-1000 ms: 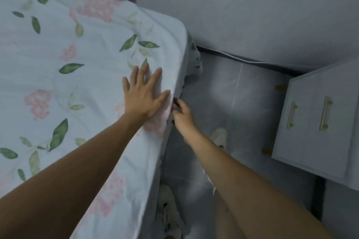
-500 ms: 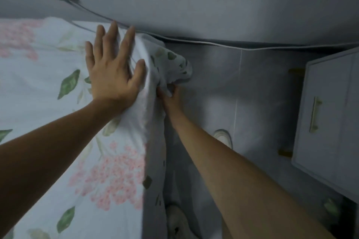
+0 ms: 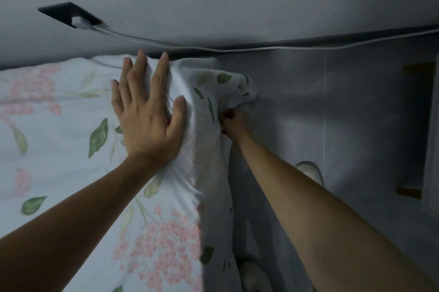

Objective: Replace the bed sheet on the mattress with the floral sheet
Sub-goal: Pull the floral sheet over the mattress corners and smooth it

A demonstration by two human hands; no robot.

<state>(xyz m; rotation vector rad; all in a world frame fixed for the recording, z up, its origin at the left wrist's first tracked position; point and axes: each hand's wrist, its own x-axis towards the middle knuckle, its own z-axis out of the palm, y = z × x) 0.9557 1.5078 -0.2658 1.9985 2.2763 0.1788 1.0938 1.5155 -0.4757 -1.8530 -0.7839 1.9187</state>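
Note:
The floral sheet [image 3: 59, 144], pale with pink blossoms and green leaves, covers the top of the mattress on the left. My left hand [image 3: 147, 113] lies flat with spread fingers on the sheet at the mattress's far right corner. Beside it, below the edge, my right hand [image 3: 234, 121] grips the hanging part of the sheet at the mattress's side. A bunched fold of the sheet [image 3: 237, 87] sticks out past the corner. The mattress itself is hidden under the cloth.
A grey wall runs along the back with a black socket plate [image 3: 69, 16] and a white cable [image 3: 261, 49] along the skirting. A white bedside cabinet [image 3: 431, 149] stands at the right edge. Grey tiled floor [image 3: 320, 106] and my shoes [image 3: 310, 170] lie between.
Both hands have slid along the mattress edge to its far corner. My left hand stays flat on top, while my right hand now grips the sheet just under the bunched corner.

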